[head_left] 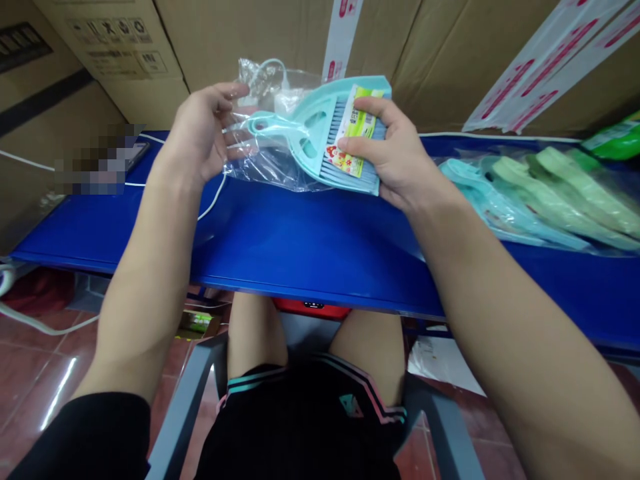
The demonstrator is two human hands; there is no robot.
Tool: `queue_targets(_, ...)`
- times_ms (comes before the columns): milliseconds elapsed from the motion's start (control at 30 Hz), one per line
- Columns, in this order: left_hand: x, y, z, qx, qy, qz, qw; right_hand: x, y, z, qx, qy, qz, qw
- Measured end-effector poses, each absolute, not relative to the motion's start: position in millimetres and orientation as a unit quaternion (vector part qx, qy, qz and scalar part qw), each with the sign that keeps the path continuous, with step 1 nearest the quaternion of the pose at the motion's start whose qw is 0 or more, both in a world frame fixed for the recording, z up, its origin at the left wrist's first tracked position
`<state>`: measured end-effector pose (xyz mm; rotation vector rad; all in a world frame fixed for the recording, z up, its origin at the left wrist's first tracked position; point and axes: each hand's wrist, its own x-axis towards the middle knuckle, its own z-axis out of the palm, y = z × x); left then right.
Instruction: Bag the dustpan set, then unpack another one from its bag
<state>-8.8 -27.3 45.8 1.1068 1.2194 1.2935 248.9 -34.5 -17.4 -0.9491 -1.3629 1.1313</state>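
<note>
My right hand (395, 147) grips a light blue dustpan (345, 87) with a small brush (340, 175) nested in it, thumb and fingers over a yellow-green printed card (367, 123). The dustpan is held above the table, its handle pointing left. Around or behind the handle hangs a clear plastic bag (295, 177); I cannot tell how far the handle is inside it. My left hand (205, 130) holds the bag at its left end, fingers spread and partly seen through the plastic. A white plug with a cable (285, 100) shows through or behind the bag.
Several bagged blue and green dustpan sets (540, 193) lie at the right of the blue table (300, 233). A green package (615, 137) is beyond them. Cardboard boxes (250, 33) line the back. A white cable (213, 203) crosses the left side, near a blurred-out object (95, 160).
</note>
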Motion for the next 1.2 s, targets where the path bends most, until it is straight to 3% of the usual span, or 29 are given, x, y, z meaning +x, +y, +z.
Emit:
queue_targets(300, -10.2, -25.7, 41.3, 0.498, 0.475, 0.515, 0.511, 251.6, -34.7, -15.0, -0.401, -0.584, 0.462, 0.534)
queue_targets(533, -7.1, -20.5, 36.4, 0.493, 0.51, 0.591, 0.384, 250.6, -34.5, -14.0, -0.393, -0.572, 0.463, 0.551)
queue_targets(767, -14.0, -18.2, 36.5, 0.432, 0.505, 0.556, 0.5, 248.3, -29.9, -18.4, -0.386, -0.568, 0.467, 0.557)
queue_targets(967, -14.8, -20.0, 32.9, 0.489, 0.52, 0.461, 0.527, 247.3, -29.4, -22.6, -0.387, -0.565, 0.457, 0.568)
queue_targets(1200, -13.8, -17.1, 29.9, 0.491, 0.498, 0.483, 0.528, 245.5, -36.6, -18.5, -0.388, -0.583, 0.465, 0.541)
